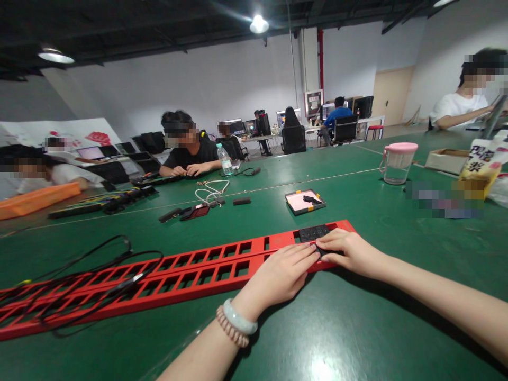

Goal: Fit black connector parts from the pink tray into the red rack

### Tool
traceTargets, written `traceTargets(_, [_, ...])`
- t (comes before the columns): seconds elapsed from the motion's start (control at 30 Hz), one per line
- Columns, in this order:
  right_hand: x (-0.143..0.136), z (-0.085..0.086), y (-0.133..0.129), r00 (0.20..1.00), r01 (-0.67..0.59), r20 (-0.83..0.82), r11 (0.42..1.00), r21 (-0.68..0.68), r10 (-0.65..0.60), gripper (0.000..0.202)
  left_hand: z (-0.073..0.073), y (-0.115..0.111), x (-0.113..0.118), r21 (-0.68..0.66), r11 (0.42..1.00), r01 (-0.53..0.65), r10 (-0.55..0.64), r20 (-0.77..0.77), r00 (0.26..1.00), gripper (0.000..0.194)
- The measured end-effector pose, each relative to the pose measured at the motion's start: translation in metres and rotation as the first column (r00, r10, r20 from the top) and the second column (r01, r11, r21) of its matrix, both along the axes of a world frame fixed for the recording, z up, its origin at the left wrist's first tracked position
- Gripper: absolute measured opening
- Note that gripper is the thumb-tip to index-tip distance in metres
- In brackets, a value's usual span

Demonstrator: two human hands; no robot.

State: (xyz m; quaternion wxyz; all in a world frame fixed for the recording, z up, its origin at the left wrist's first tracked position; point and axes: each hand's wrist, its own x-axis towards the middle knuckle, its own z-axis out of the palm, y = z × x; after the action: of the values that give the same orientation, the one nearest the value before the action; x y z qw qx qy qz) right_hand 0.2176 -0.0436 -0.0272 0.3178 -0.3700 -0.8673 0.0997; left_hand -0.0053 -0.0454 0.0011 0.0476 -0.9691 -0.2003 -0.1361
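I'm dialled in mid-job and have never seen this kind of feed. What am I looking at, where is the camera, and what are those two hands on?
There is no machine here: the one picture comes from a camera worn on a person's head, looking forward and down at their bare hands. The left hand and right hand both rest, fingers down, on a small black keypad-like part seated at the right end of a long red slotted frame. Neither hand lifts anything. The frame lies on a green table; black cables cross its left end. Further back are a small tray and a pink-lidded jug. Other people sit working at the far side.
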Motion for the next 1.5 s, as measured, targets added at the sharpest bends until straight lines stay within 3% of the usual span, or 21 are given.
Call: traceTargets(1.5, [-0.0005,-0.0012,-0.0049,0.996,-0.017,0.082,1.000,-0.010,0.018,0.034,-0.0009,0.0003,0.0007,-0.035,0.999,-0.026,0.026,0.003,1.000,0.038])
